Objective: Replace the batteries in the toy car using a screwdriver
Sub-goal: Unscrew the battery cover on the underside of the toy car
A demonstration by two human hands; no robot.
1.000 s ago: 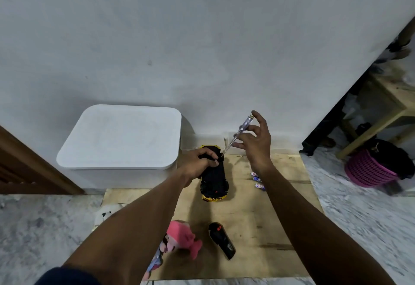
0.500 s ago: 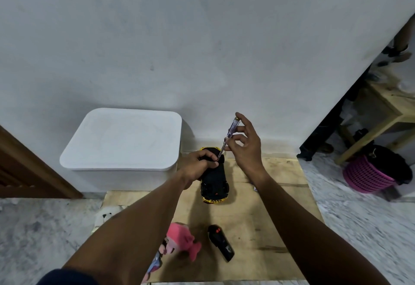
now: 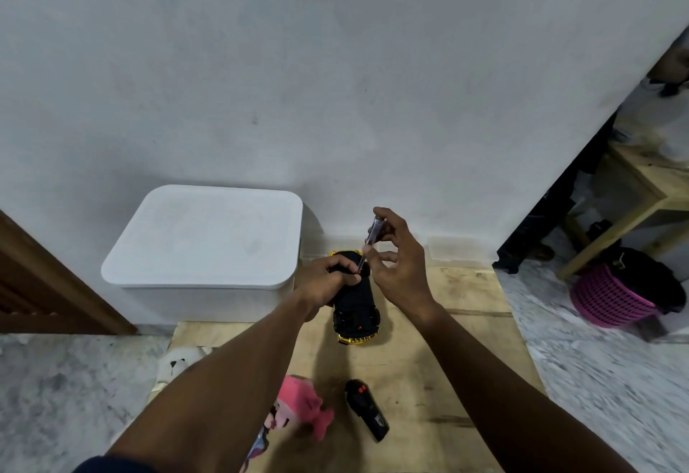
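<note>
Left grip: left hand [image 3: 323,279] curls round the far end of the black, yellow-trimmed toy car [image 3: 356,310] on the wooden board [image 3: 466,327].
Right grip: right hand [image 3: 402,267], just beside, pinches a slim clear-handled screwdriver [image 3: 373,231], tip down at the car.

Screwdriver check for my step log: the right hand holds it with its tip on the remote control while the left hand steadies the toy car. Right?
No. The head view shows the right hand holding the screwdriver with its tip at the toy car, which the left hand steadies; the remote control lies apart, untouched.
</note>
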